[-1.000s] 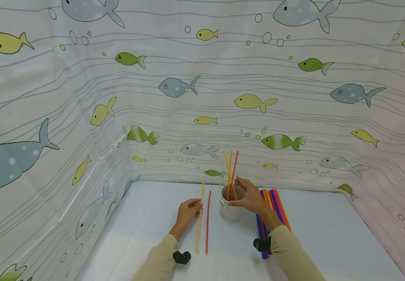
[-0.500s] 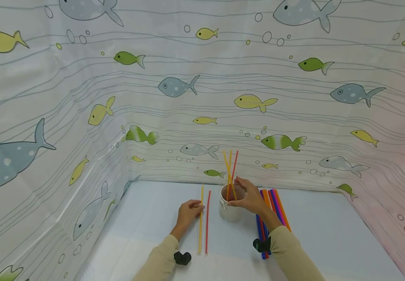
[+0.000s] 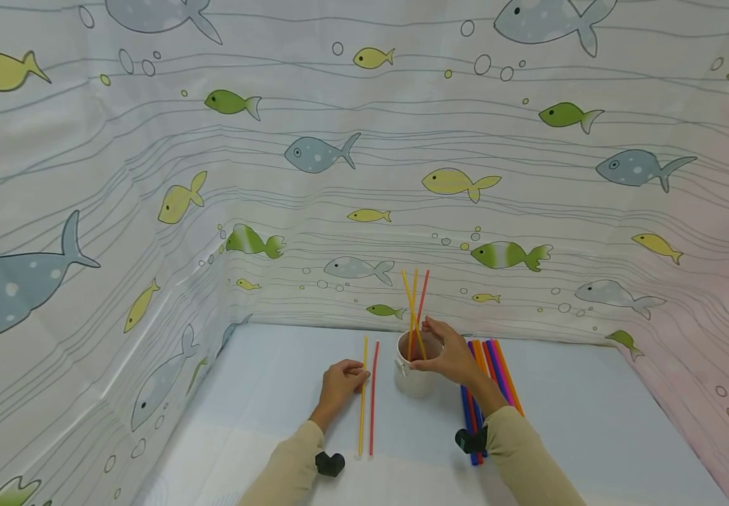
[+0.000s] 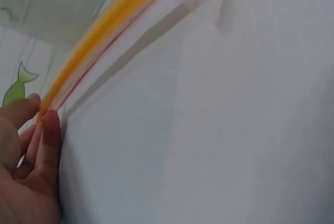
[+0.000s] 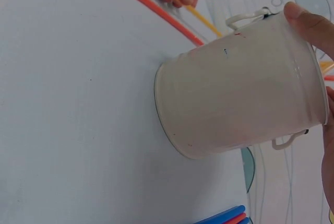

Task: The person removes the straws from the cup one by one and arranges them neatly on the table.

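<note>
My left hand [image 3: 342, 385] pinches a thin yellow stick [image 3: 362, 414] between thumb and fingers, low over the table. Close along its right side lies a thin red stick [image 3: 373, 407]. To the right stands a small white metal pail [image 3: 414, 383] with little side handles, upright on the table. Two yellow sticks and a red one [image 3: 423, 295] lean in it, their tops above the rim. My right hand [image 3: 456, 355] grips the pail by its rim, thumb on the near side and fingers toward the far side. The pail's side shows large in the right wrist view.
Right of the pail, partly under my right forearm, lie several thicker sticks [image 3: 502, 372] in blue, red, orange and pink. A white cloth covers the table [image 3: 598, 422]. A fish-patterned curtain [image 3: 314, 232] surrounds it at the back and sides.
My left hand has shifted slightly right. The yellow stick has slid toward me and now stands closer to the red stick, nearly parallel. The right hand and pail have stayed put.
</note>
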A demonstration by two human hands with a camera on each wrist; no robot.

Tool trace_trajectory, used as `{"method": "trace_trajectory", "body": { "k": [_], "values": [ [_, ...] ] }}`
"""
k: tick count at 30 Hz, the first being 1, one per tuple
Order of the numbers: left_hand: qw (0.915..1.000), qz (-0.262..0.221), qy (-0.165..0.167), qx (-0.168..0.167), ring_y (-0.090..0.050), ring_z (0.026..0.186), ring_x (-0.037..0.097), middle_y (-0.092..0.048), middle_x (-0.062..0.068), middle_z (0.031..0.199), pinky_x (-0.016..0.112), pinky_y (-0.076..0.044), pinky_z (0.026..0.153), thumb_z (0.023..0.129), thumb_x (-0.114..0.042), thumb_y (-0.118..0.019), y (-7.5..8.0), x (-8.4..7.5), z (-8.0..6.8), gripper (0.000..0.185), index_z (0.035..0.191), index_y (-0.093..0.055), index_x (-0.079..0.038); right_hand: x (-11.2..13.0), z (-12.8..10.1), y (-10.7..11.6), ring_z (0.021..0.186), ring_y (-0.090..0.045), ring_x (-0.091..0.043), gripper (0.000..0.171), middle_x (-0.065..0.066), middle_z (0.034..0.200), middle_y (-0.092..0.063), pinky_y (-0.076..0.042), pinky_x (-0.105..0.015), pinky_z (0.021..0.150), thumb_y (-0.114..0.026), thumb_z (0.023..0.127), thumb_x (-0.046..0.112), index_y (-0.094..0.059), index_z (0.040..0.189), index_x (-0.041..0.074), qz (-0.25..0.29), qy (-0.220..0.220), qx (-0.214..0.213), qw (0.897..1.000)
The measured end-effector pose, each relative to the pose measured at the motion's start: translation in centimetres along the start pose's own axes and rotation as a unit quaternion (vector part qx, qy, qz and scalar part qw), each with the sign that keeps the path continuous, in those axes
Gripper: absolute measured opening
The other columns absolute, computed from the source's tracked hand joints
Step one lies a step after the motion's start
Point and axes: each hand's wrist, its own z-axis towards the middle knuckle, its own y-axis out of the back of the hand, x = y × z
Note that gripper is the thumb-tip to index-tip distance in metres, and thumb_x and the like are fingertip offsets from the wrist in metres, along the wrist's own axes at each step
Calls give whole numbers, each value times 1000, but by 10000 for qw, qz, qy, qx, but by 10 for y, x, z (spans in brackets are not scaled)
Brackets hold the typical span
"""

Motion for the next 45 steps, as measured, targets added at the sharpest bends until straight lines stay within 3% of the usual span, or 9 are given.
{"method": "trace_trajectory", "body": {
  "k": [17,27,33,38,45],
  "values": [
    [9997,-149,192,-37,-67,57,15,-69,9,75,27,-59,57,94,-13,-66,0,-2,2,20,100,-69,5,0,0,1,130,-47,-28,105,-9,137,-53,-38,-49,108,-92,65,36,-38,149,5,-31,6,0,10000],
    [9993,-370,77,-43,-70,71,22,-70,18,87,29,-60,63,96,-9,-63,-1,-8,4,21,104,-67,10,1,1,2,131,-46,-27,103,-8,138,-52,-37,-48,109,-91,66,37,-38,150,8,-53,-35,2,10000],
    [9989,-476,7,8,-70,85,32,-70,21,94,33,-60,71,96,-7,-62,3,-25,11,23,108,-65,12,0,0,0,131,-46,-27,104,-8,139,-52,-37,-50,108,-91,66,36,-37,150,8,-75,-6,-5,10000],
    [9992,-387,-98,-12,-71,83,23,-70,18,94,28,-60,71,94,-9,-65,2,-29,24,22,108,-67,8,0,-1,0,129,-48,-26,103,-8,138,-53,-37,-49,109,-92,66,34,-38,149,7,-60,-14,-7,10000],
    [9982,-408,-427,111,-70,87,23,-70,19,98,30,-59,76,93,-11,-67,-2,-59,42,20,109,-69,1,1,-1,0,130,-47,-27,104,-7,138,-53,-37,-50,109,-92,65,36,-38,149,6,-94,-72,12,9999]
  ]
}}
